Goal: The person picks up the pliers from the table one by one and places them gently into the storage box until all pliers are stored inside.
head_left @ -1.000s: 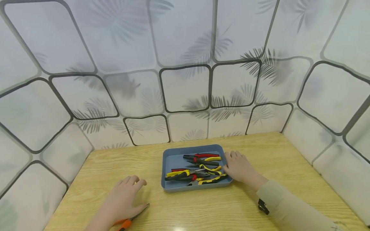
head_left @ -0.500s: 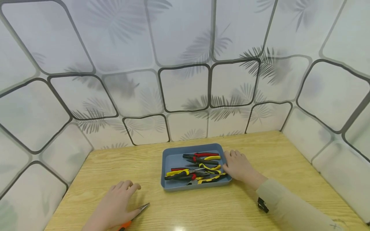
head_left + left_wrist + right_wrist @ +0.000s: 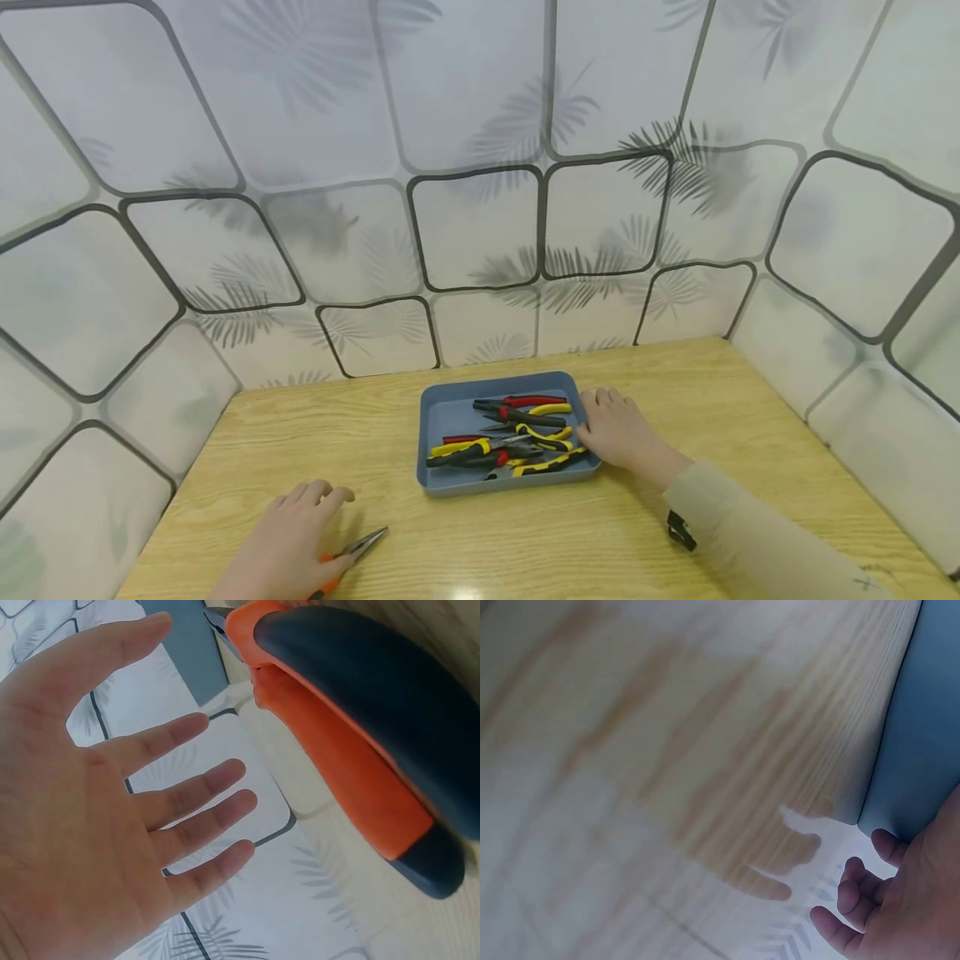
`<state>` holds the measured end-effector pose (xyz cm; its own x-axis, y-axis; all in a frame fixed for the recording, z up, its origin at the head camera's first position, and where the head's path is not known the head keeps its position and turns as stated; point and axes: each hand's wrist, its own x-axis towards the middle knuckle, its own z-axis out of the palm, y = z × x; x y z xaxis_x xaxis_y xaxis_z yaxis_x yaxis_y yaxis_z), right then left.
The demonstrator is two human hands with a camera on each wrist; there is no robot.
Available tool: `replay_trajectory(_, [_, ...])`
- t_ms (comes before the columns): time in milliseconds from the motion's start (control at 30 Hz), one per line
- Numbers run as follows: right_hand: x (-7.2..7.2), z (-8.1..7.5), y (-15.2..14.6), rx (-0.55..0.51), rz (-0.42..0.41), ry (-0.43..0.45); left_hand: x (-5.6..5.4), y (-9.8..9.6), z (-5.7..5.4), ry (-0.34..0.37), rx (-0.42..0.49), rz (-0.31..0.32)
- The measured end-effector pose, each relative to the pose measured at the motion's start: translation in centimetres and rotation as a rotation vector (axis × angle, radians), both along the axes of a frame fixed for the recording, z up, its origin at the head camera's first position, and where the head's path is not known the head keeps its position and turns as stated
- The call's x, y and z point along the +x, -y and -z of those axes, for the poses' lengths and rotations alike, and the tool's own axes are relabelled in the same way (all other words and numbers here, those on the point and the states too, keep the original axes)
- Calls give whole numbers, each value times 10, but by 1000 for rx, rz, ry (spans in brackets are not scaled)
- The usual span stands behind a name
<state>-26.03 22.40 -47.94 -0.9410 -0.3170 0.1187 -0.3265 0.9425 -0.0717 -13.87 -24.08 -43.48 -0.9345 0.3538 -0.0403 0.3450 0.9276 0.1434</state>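
Observation:
In the head view my left hand is low over the table at the left, fingers spread. Beneath it lie needle-nose pliers, tips pointing toward the tray. Up close in the left wrist view, their orange and dark handles stand apart from the open palm and straight fingers. My right hand rests at the right side of a blue-grey tray, thumb by the rim. The right wrist view has its loosely bent fingers just outside the tray wall. Several pliers with red, yellow and black handles lie inside.
A light wood-grain table carries the tray. Patterned fabric walls rise at its back and both sides. A small black object sits at the right forearm by the sleeve.
My left hand has drawn back toward the lower left, uncovering more of the needle-nose pliers, which stay on the table. The right hand and tray hold their places.

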Motion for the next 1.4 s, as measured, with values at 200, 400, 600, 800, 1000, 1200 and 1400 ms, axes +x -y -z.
replay_trajectory(200, [0, 0, 0, -12, -13, -20, 2, 4, 2, 39, -6, -38])
replay_trajectory(400, [-2, 3, -1, -11, -12, -25, 6, 8, 5, 42, 0, -47])
replay_trajectory(600, [-3, 4, -1, -2, -10, -27, 10, 12, 8, 30, 10, -38])
replay_trajectory(800, [-3, 4, -1, 3, -8, -20, 10, 15, 11, 75, 15, -56])
replay_trajectory(1000, [-4, 5, -2, 8, -7, -17, 9, 19, 15, 125, 44, -47])
replay_trajectory(1200, [-3, 5, -2, 11, -13, -11, 6, 23, 23, 201, 49, -38])
replay_trajectory(1400, [-2, 4, -2, 15, -16, -18, 4, 26, 29, 208, 34, 8])
